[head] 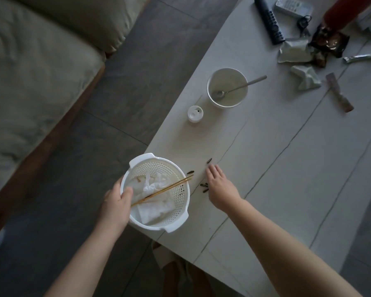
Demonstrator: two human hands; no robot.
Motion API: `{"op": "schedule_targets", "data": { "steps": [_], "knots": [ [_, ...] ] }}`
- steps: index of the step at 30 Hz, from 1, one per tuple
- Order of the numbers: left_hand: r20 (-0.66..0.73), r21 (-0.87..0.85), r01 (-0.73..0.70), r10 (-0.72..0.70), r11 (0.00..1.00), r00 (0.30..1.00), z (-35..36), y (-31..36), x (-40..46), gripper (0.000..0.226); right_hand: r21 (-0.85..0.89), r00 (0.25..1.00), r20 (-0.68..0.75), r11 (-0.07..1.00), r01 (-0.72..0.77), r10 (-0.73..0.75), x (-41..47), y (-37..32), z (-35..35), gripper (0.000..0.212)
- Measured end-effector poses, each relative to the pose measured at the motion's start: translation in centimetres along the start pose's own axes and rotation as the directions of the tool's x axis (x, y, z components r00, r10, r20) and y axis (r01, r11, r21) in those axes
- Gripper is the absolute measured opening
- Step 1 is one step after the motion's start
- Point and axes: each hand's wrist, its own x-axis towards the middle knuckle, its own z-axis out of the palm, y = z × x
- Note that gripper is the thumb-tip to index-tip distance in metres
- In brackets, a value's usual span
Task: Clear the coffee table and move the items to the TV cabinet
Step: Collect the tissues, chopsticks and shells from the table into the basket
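Several seed husks (204, 185) are scattered at the table's (287, 168) near left corner, just left of the flat, spread right hand (220, 186), the nearer one. A basket (159, 191) at that edge is gripped by the left hand (116, 202).

1. Pale coffee table (287, 168) with dark vein lines.
2. On it: white bowl (227, 88), small white lid (195, 113), black remote (269, 19), dark seed shells (204, 185), snack wrappers (293, 51).
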Motion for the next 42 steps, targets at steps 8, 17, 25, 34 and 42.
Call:
{"op": "schedule_targets", "data": {
  "steps": [8, 17, 25, 34, 42],
  "knots": [
    [-0.048, -0.047, 0.046, -0.048, 0.998, 0.998, -0.8, -2.8, -2.0, 0.032, -0.173, 0.985, -0.007, 0.970, 0.171, -0.175, -0.4, -2.3, 0.2, 0.066],
    [-0.046, -0.060, 0.077, -0.080, 0.995, 0.996, -0.5, -4.7, -2.2, 0.033, -0.404, 0.975, 0.088, 0.887, 0.224, -0.206, -0.3, -1.1, -0.9, 0.059],
    [-0.031, -0.038, 0.091, -0.092, 0.995, 0.995, -0.6, -5.1, -2.2, 0.032, -0.231, 0.998, 0.035, 0.971, 0.059, -0.053, 1.0, 0.4, -1.7, 0.068],
    [-0.031, -0.025, 0.102, -0.103, 0.994, 0.994, -0.6, -4.8, -2.0, 0.033, -0.373, 0.937, 0.122, 0.859, 0.350, -0.328, -1.3, -4.4, 2.2, 0.066],
    [-0.030, -0.006, 0.099, -0.099, 0.995, 0.995, -0.9, -4.8, -1.9, 0.034, -0.616, 0.903, 0.197, 0.668, 0.418, -0.382, -1.4, -2.2, 1.9, 0.065]
  ]
}}
